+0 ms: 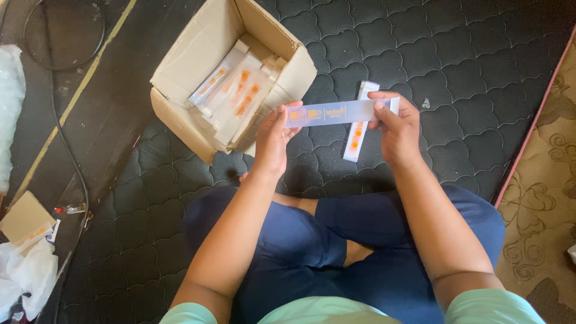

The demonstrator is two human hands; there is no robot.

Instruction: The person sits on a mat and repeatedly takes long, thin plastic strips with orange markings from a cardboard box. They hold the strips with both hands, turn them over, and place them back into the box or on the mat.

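A: What is held just now?

B: A long flat pale carton with orange marks near its left end. It lies level, above the lap, and it spans between the two hands. Each hand has one end of it.

A: How is the grip on it?

B: The left hand pinches the left end; the thumb is on the near face and the fingers are closed behind it. The right hand is clamped on the right end in the same way, with the fingers curled over the top edge. So the carton's middle part hangs free between both grips.

A: What is below it?

B: Another flat carton lies on the dark quilted mat, upright in the picture, just behind the held one and crossing it near the right hand.

A: And to the left?

B: An open cardboard box stands on the mat, near the left hand. More of the same flat cartons lie inside, leaning together. Further left, at the edge, I see white plastic bags and a thin black cable on the dark floor.
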